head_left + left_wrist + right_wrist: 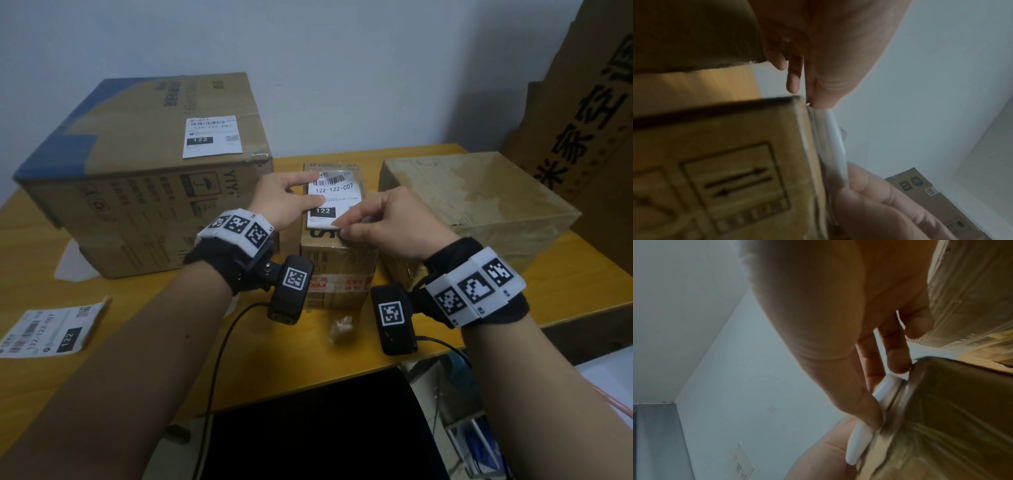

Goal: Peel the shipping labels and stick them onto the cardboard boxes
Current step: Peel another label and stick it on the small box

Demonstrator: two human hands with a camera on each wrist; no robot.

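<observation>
shipping label (pixel 330 200), a white paper rectangle, bows over the small brown cardboard box (pixel 337 270). left hand (pixel 277 202) presses it with straight fingers (pixel 301 178); right hand (pixel 394 222) pinches its curled near corner.

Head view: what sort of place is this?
Likely a small office packing corner: cardboard boxes on a yellow desk, a shipping label stuck on one, a loose label nearby, a held label pinched by the right hand.
</observation>
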